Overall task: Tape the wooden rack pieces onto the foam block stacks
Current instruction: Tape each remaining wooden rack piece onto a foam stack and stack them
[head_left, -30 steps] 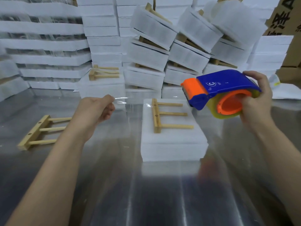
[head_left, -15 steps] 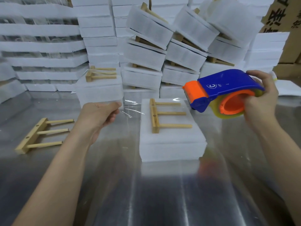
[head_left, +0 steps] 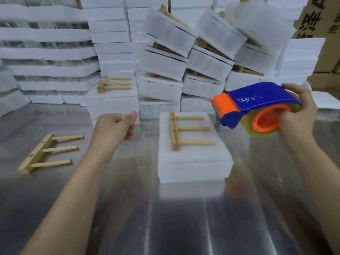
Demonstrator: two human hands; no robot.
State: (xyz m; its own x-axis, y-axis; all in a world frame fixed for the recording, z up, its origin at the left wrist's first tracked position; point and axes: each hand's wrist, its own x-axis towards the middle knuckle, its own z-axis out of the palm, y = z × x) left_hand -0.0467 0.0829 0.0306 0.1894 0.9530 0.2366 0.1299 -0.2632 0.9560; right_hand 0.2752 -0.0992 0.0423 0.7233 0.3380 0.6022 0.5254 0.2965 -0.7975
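Note:
A wooden rack piece [head_left: 175,131] with three dowels lies flat on a white foam block stack [head_left: 195,162] at the table's middle. My right hand [head_left: 298,122] grips a blue and orange tape dispenser [head_left: 257,100] in the air, just right of and above that stack. Left of the stack, my left hand [head_left: 114,127] is up with thumb and fingers pinched together on the end of the clear tape. The strip between hand and dispenser is barely visible. A second, loose rack piece [head_left: 36,153] lies on the table at the left.
Another foam stack [head_left: 112,103] with a rack [head_left: 114,83] on top stands behind my left hand. Leaning piles of finished stacks [head_left: 165,67] fill the back. Cardboard boxes [head_left: 323,21] are at the far right. The table [head_left: 165,218] is shiny metal.
My left hand, pinching the tape end, has moved right and a little down toward the middle stack. The dispenser has dropped slightly in my right hand.

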